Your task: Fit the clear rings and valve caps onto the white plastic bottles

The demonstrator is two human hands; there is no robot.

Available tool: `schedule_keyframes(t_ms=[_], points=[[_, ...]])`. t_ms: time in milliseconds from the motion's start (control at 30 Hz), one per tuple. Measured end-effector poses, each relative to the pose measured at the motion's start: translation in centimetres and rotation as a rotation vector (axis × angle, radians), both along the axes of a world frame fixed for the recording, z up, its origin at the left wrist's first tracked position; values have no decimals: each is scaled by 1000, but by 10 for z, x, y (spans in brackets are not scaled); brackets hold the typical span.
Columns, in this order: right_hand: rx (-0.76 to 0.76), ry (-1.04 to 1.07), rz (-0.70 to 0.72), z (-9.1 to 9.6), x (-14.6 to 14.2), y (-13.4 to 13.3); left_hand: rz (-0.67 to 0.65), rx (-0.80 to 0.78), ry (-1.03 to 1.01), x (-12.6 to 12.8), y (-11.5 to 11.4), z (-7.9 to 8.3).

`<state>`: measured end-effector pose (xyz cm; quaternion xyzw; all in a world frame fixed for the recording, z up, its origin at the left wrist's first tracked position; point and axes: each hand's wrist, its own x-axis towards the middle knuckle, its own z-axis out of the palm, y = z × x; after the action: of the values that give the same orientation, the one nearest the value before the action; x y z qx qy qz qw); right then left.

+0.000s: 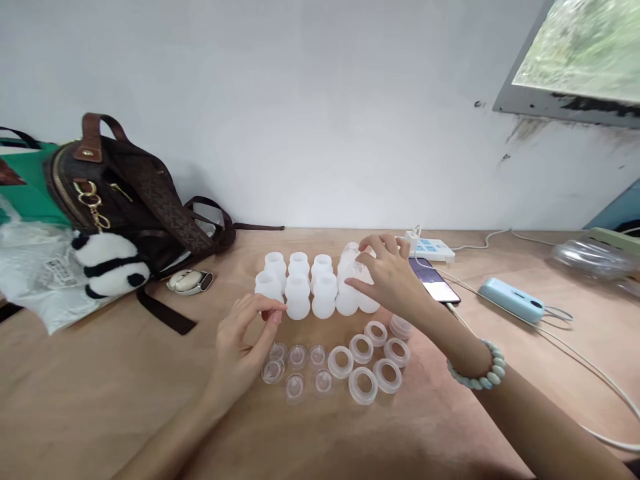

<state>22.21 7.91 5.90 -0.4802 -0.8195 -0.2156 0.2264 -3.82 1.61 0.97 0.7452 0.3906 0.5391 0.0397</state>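
Observation:
Small frosted white bottles (298,299) stand upright in two rows on the table, their mouths open on the left side. My left hand (245,337) is beside the front-left bottle (269,285), loosely curled, with no object visible between thumb and fingers. At the right end of the rows, the fingers of my right hand (383,270) are around a clear domed cap (359,268) on top of a bottle, partly hiding it. In front lie several clear teats (297,357) and, to their right, several translucent screw rings (363,385).
A dark backpack (125,180) with a panda charm (110,263) and a computer mouse (189,282) are to the left. Toward the right are a phone (436,280), a power strip (434,250), a light-blue device (512,300), white cables and a clear plastic bag (595,257).

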Motion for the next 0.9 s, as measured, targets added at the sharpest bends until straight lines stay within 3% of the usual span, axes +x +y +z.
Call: schedule_keyframes(t_ms=[100, 200, 333, 500, 667, 800, 900], points=[[97, 110, 31, 13, 7, -17, -21, -8, 10, 1, -2, 3], [149, 350, 98, 30, 12, -40, -114, -52, 70, 4, -5, 3], [-119, 717, 226, 29, -2, -67, -220, -145, 139, 7, -9, -9], [-482, 1009, 295, 5, -23, -80, -163, -253, 128, 8, -11, -21], [-854, 1022, 323, -7, -22, -83, -197, -325, 136, 6, -11, -12], [-973, 1107, 385, -13, -10, -88, -138, -354, 181, 4, -21, 0], [-993, 1164, 425, -14, -1, -95, -215, -433, 180, 4, -30, 10]])
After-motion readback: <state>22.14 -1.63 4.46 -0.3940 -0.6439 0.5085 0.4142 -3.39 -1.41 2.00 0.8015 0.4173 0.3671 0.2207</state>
